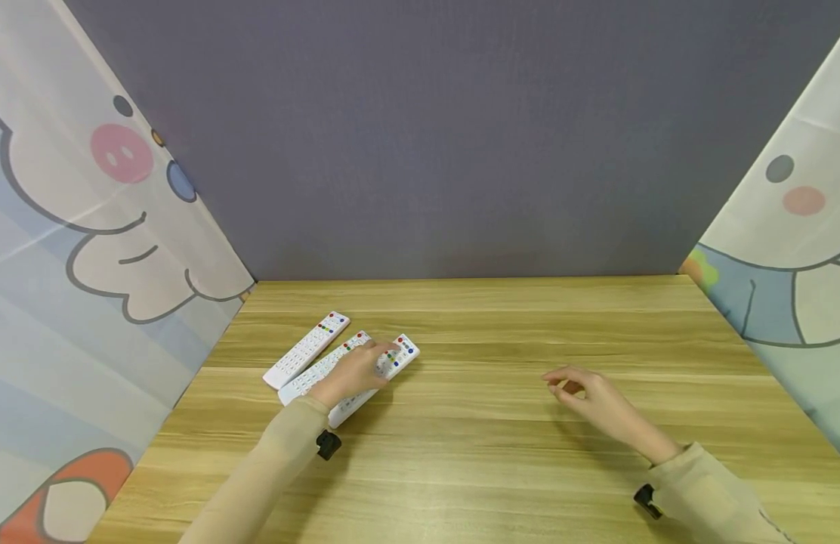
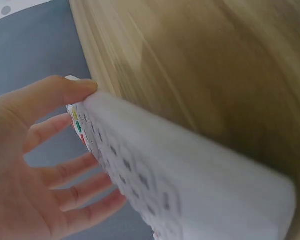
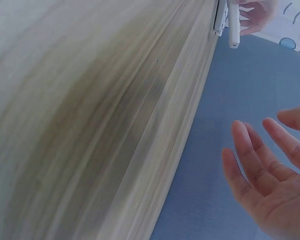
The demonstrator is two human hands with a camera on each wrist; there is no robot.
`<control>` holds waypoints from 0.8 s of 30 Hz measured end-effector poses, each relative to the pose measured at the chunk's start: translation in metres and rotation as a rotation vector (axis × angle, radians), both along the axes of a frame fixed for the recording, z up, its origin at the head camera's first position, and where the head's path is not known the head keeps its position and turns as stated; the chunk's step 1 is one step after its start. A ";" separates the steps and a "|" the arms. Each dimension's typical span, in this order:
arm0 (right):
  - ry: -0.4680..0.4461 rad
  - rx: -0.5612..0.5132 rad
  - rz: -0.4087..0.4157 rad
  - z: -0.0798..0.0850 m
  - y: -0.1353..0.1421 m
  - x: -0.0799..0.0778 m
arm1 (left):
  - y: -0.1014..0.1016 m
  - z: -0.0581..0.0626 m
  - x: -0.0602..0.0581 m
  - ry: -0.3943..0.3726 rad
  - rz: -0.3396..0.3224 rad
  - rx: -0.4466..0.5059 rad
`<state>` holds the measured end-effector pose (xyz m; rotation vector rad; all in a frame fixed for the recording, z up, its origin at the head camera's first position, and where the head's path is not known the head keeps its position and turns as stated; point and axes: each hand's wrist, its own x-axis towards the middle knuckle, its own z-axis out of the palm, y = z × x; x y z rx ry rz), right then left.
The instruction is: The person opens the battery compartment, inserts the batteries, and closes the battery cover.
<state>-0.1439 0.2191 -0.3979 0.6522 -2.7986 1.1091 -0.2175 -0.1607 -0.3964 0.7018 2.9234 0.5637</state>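
Note:
My left hand (image 1: 355,372) grips the rightmost of three white remote controls, the remote control (image 1: 399,358) with coloured buttons at its far end. In the left wrist view the thumb presses one long edge of this remote control (image 2: 190,165), and the fingers reach to its button side. It seems a little off the table, as the right wrist view shows the remote control (image 3: 234,25) above the wood. A second remote control (image 1: 311,375) lies partly under the left hand, and a third remote control (image 1: 307,350) lies left of it. My right hand (image 1: 593,397) hovers with loosely bent fingers, holding nothing.
The wooden table (image 1: 474,453) meets a dark grey panel (image 1: 461,151) at its back edge. Curtains with cartoon prints, a left curtain (image 1: 39,302) and a right curtain (image 1: 801,302), stand at both sides.

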 end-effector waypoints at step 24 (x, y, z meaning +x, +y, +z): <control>-0.030 -0.005 0.005 -0.002 0.000 0.000 | 0.005 -0.012 -0.001 -0.012 0.030 -0.058</control>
